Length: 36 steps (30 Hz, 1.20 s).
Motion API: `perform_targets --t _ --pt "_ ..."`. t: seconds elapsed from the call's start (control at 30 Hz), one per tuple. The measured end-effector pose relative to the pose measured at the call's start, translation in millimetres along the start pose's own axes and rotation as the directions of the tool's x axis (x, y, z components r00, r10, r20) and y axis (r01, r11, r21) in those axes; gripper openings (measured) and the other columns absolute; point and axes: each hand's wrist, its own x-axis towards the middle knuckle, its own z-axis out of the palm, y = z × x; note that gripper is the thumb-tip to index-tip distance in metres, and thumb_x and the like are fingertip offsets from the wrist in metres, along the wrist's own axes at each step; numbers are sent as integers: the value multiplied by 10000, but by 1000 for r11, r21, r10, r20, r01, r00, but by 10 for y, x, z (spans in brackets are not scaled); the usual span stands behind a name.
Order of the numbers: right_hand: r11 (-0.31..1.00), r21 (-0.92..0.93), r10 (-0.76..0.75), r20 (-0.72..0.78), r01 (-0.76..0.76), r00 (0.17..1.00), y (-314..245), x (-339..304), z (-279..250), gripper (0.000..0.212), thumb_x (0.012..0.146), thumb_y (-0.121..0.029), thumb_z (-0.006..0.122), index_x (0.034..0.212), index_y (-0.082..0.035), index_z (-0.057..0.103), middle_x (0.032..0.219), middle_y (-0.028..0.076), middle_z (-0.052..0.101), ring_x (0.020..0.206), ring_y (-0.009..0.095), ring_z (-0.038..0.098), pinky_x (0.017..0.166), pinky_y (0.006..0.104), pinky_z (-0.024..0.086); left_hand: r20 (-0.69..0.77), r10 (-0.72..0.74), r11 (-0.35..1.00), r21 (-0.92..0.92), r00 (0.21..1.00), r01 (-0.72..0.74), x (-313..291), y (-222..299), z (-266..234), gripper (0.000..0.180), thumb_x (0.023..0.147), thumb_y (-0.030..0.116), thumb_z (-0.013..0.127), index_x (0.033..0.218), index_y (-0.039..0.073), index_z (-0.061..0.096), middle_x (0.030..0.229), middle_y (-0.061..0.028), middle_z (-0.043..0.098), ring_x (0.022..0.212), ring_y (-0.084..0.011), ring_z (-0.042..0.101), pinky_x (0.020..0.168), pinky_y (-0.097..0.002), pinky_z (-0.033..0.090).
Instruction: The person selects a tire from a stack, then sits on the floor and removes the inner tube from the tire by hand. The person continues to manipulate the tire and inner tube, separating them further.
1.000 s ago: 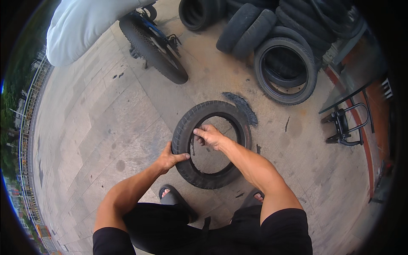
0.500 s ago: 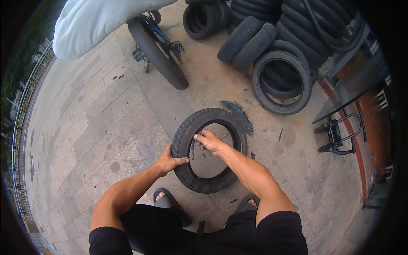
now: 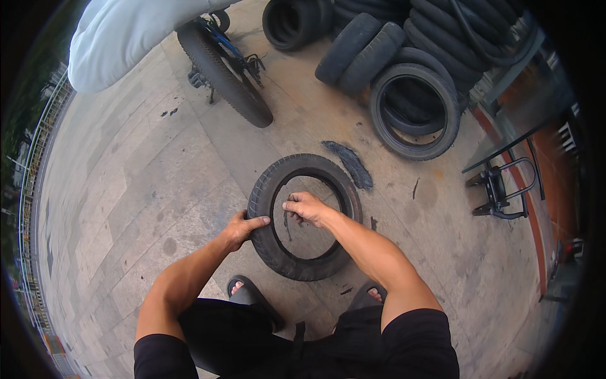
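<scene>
A black tyre [image 3: 302, 269] lies on the paving in front of my feet. My left hand [image 3: 240, 228] grips its left side, thumb over the sidewall at the inner edge, fingers around the tread. Above the tyre's open centre is my right hand [image 3: 305, 209], its fingers curled into a pinch near the left inner edge. What those fingers hold, if anything, is hidden. A thin dark strip [image 3: 288, 229] shows just below them; I cannot tell whether it hangs from the hand or lies on the ground.
A flat dark rubber piece [image 3: 351, 165] lies beyond the tyre. Farther right stand leaning tyres [image 3: 451, 120] and stacked tyres [image 3: 435, 38]. A fat-tyred bike wheel [image 3: 221, 76] is at upper left under a pale cover [image 3: 120, 44]. A black metal frame [image 3: 502, 189] stands at right.
The view has shifted slightly. My left hand sits a little farther forward along the tyre's left side. My right hand stays pinched over the opening, slightly nearer its middle.
</scene>
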Motion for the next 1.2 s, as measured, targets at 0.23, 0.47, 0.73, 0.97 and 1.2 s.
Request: perform_targets --t 0.23,0.47,0.73,0.97,1.2 --pt "936 339 -21 -209 92 978 -131 33 46 223 976 -251 666 1008 -30 655 890 53 672 725 120 620 630 274 527 -46 31 979 203 998 -21 -18 21 10 1011 747 195 888 1480 -88 252 1330 -246 547 1221 -343 572 1068 -462 462" --pt "945 315 -37 -163 87 986 -54 30 -11 178 943 -269 693 902 -107 632 792 1 623 703 108 578 630 279 483 114 105 954 268 988 -132 -78 158 -3 1149 702 75 887 1550 29 114 1347 -234 523 1247 -322 532 1081 -458 430" --pt "850 505 -180 13 149 984 75 -12 -85 174 932 -251 704 948 -122 589 821 19 618 742 146 593 681 317 483 -18 189 941 290 982 -176 -58 219 155 880 717 210 888 1355 -60 346 1214 -189 541 1172 -284 541 1034 -429 452" --pt "852 492 -176 -47 176 983 83 -60 16 174 943 -264 700 960 -121 603 839 9 606 759 132 579 706 309 472 -32 196 945 272 980 -180 -67 248 176 859 725 173 882 1351 -60 343 1204 -202 552 1125 -294 573 1010 -422 476" --pt "885 418 -169 -120 204 978 2 -69 -57 198 942 -266 711 977 -95 618 836 2 599 759 110 553 688 277 464 -27 205 946 261 978 -191 -27 197 128 847 736 137 871 1363 -56 335 1214 -207 567 1136 -291 579 1008 -418 481"
